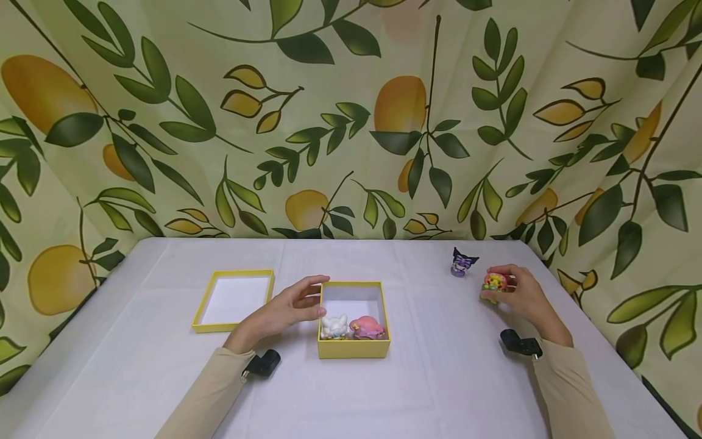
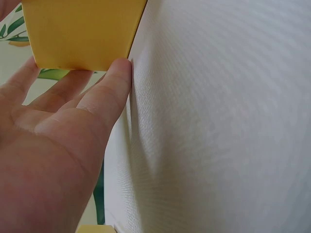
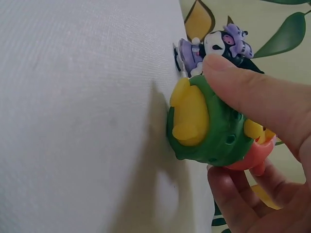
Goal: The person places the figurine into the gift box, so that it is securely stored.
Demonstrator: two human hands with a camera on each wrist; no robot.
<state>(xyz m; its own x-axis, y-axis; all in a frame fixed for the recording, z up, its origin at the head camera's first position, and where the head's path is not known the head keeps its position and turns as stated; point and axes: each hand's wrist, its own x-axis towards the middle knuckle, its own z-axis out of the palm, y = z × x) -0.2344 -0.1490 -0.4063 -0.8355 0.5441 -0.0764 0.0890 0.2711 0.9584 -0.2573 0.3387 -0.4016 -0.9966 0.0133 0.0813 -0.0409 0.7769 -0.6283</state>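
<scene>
My right hand pinches a toy figurine with a red top, a yellow face and green below, between thumb and fingers. Up close in the right wrist view, the figurine shows a green body with yellow limbs, near the tabletop. Just behind it stands a purple and black figurine. With extended fingers, my left hand touches the left wall of an open yellow box. Inside the box, a white figurine sits beside a pink one at the front.
A shallow yellow-rimmed lid, white inside, lies left of the box, partly behind my left hand. White cloth covers the table. A curtain printed with leaves and fruit hangs along the table's back edge.
</scene>
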